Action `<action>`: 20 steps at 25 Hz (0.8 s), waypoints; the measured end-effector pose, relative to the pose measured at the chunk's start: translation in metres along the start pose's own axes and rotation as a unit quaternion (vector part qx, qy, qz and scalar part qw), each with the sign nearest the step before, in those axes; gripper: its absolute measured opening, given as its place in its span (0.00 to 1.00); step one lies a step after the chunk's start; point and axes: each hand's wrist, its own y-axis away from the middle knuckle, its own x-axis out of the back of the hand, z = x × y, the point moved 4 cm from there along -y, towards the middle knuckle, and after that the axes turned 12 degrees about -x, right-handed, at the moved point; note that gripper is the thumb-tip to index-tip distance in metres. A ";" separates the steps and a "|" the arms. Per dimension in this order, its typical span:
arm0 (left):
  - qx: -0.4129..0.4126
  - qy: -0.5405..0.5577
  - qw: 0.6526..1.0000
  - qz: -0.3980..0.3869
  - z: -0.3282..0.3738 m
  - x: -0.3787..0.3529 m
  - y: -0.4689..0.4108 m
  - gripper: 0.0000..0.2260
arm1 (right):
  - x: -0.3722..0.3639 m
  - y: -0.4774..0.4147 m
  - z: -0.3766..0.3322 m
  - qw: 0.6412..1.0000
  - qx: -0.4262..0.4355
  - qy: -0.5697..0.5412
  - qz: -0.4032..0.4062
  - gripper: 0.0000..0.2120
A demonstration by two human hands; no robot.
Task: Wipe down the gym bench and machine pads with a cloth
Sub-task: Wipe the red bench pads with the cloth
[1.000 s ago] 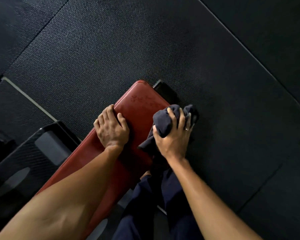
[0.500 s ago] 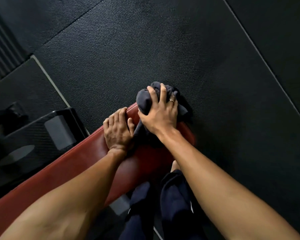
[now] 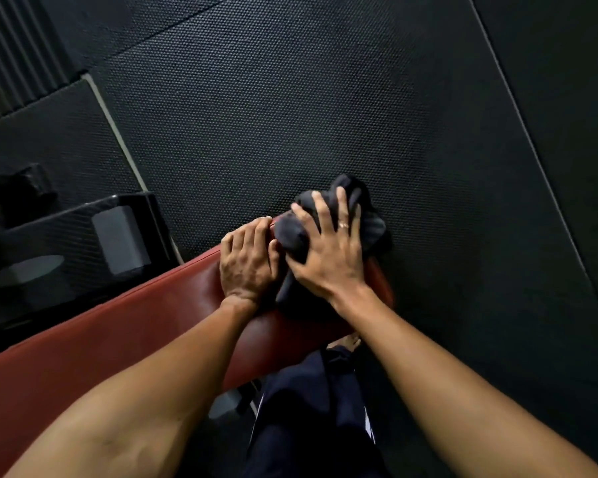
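Observation:
A red padded gym bench (image 3: pixel 125 326) runs from the lower left up to the centre of the view. At its far end lies a bunched dark grey cloth (image 3: pixel 366 215). My right hand (image 3: pixel 325 250) grips the cloth and presses it onto the end of the pad, fingers spread over the bundle. Beside it, my left hand (image 3: pixel 247 260) rests on the pad's far edge with its fingers curled over the rim, touching the cloth. The bench end under the cloth is hidden.
Black textured rubber floor mats (image 3: pixel 290 115) surround the bench. A black machine base with a grey block (image 3: pixel 120 239) stands left of the bench. My legs in dark trousers (image 3: pixel 311 408) are below the bench end, with a bare foot (image 3: pixel 346 341) showing.
My right hand has carried the cloth from the bench's right side up onto its far end. The view has swung, so the bench now lies flatter across the frame.

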 end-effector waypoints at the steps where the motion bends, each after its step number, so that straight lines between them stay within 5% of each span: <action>1: -0.003 -0.005 1.000 0.005 0.000 0.000 0.000 0.21 | 0.002 -0.023 -0.011 1.000 0.003 0.011 -0.018 0.37; 5: -0.019 0.022 1.000 -0.005 0.000 0.000 0.002 0.27 | 0.005 -0.090 -0.032 0.977 -0.053 0.103 -0.178 0.32; 9: -0.018 -0.010 1.000 0.012 0.001 0.001 -0.001 0.20 | 0.005 -0.046 -0.017 0.998 0.031 0.038 -0.029 0.35; 12: -0.020 -0.021 0.999 0.015 0.001 -0.001 0.000 0.19 | 0.003 -0.040 -0.010 0.993 0.063 0.066 -0.068 0.38; 16: -0.004 0.004 1.000 0.006 0.003 0.002 -0.001 0.20 | 0.011 -0.072 -0.015 0.987 -0.031 0.088 -0.133 0.38; 20: 0.007 0.016 1.000 -0.008 0.003 0.005 -0.002 0.21 | 0.018 -0.040 0.023 0.980 -0.181 -0.064 -0.043 0.35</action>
